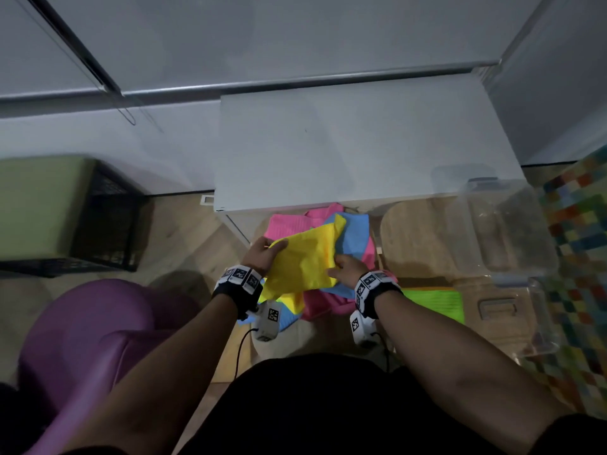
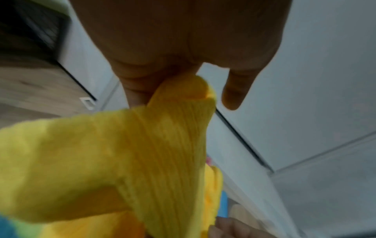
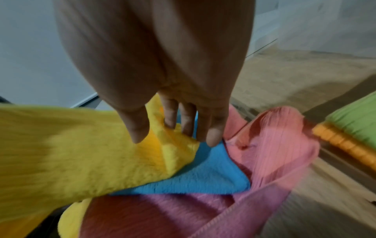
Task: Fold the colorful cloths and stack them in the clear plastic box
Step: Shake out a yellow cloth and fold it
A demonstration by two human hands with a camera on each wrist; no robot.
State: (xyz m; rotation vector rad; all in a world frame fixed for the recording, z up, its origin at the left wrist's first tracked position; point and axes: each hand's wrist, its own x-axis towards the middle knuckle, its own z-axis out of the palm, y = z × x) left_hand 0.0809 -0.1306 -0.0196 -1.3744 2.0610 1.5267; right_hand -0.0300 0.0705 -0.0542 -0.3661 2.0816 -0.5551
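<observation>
A yellow cloth (image 1: pixel 305 261) is held up between both hands over a loose pile. My left hand (image 1: pixel 271 249) grips its left edge; the fingers (image 2: pixel 138 87) pinch a bunched fold of the yellow cloth (image 2: pixel 126 153). My right hand (image 1: pixel 338 267) pinches the right edge, thumb (image 3: pixel 138 128) on top of the yellow cloth (image 3: pixel 91 153) and the fingers behind it. Beneath lie a blue cloth (image 1: pixel 354 234) and pink cloths (image 1: pixel 285 224), seen close as blue cloth (image 3: pixel 203 173) and pink cloth (image 3: pixel 270 153). The clear plastic box (image 1: pixel 512 231) stands to the right.
A folded green cloth (image 1: pixel 433 303) lies on an orange one (image 3: pixel 337 141) at the right, near the box. A white table (image 1: pixel 361 142) stands ahead, a black crate (image 1: pixel 108 221) at the left, a purple seat (image 1: pixel 92 336) at the near left, and a chequered rug (image 1: pixel 581 244) at the far right.
</observation>
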